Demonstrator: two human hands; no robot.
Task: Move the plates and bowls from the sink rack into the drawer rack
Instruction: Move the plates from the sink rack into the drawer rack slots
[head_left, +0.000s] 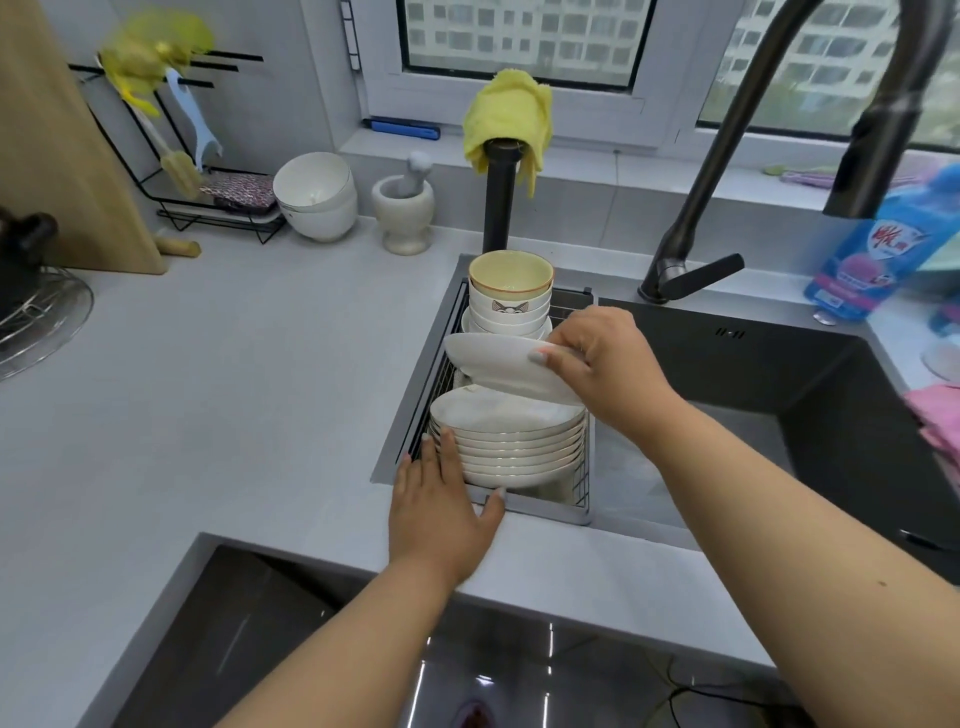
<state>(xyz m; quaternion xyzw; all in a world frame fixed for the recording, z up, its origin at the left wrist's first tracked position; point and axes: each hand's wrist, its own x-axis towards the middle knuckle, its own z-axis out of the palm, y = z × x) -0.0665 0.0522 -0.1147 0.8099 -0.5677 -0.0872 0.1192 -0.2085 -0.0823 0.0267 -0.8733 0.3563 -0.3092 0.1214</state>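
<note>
Grey counter (218, 415); right hand (597, 364) pinches plate (498, 364), left hand (441, 499) flat, seemingly touching stack (511, 441).

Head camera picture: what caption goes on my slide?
Right hand lifts a plate from the sink rack.

Blue bottle (866, 262): carried a red and white label with large white brush-style characters on red, too blurred to be read; a pink round patch sat below them.
Bottle's lower label: small print ran there, not legible.
Top bowl but one (510, 307): bore a drawn cat face, with no words.
Sink wall (730, 333): showed a few short upright marks, not readable as letters or numbers.
</note>
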